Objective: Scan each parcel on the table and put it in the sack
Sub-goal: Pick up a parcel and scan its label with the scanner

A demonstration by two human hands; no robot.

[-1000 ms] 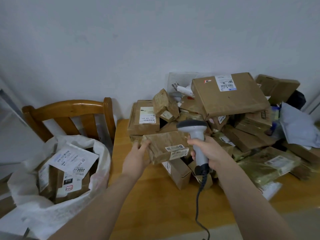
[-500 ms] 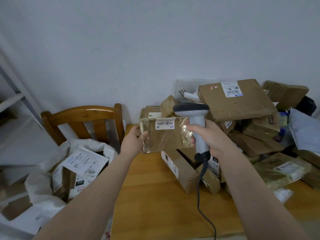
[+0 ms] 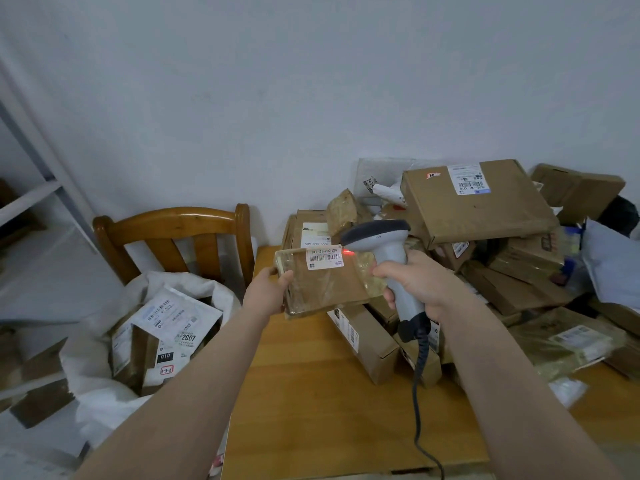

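- Parcel (image 3: 322, 285), a flat brown box wrapped in clear tape, is held up above the far left part of the wooden table (image 3: 311, 393), its white barcode label (image 3: 325, 258) facing the camera.
- Left hand (image 3: 268, 294) grips the parcel's left edge, thumb on the front face, fingers behind it.
- Right hand (image 3: 420, 284) is wrapped round the handle of a grey scanner (image 3: 381, 244); the scanner's head sits just beside the label, and a red glow shows at the label's right end.
- Scanner's coiled cable (image 3: 420, 393) hangs down over the table.
- Behind, a pile of boxes (image 3: 485, 244) covers the table's right side.
- White sack (image 3: 104, 372) sits on the left by a wooden chair (image 3: 180, 233), with labelled parcels already inside.
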